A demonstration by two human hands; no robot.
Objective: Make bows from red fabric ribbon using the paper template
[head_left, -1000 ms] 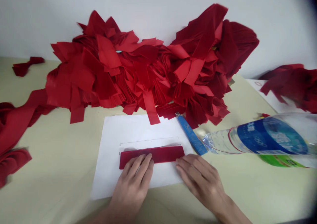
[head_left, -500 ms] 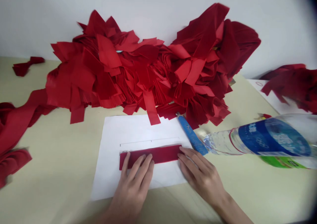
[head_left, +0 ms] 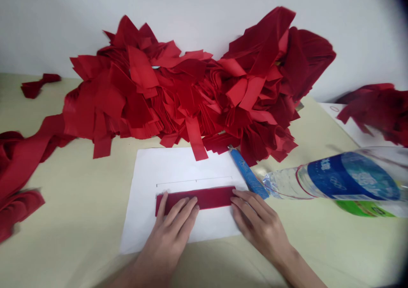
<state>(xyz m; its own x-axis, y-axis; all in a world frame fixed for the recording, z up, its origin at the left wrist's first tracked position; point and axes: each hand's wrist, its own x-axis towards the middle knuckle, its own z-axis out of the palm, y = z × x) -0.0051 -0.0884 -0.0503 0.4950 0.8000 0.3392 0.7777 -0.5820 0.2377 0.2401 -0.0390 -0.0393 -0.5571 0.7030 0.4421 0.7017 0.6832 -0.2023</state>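
The strip of red cloth lies flat on a white sheet of paper, toward the near side of the tabletop and well apart from its back edge, where a big heap of red strips rises against the wall. The tabletop's near edge cannot be made out.

The cloth should be light, soft and bendy, more like felt than card, with enough nap that it probably won't slip under the fingers. It does not look fragile, though a one-sided pull could skew or crease it. The best hold would be at the two short ends, a corner pinched in each hand, or a flat palm on the middle to keep it straight.

It is deep crimson and matt, long and narrow, with straight sides and square-looking ends, and it tilts slightly, its right end a little farther from the person. Whether it is one layer or several is hard to say. Just beyond its far long side is a thin ruled line with small ticks.

The left hand has its fingers spread, tips resting on the strip's left half. The right hand keeps its fingers close together, tips touching the right end; I cannot tell whether they pinch it. Past the paper's right edge are a slim blue item and a blue-labelled bottle.
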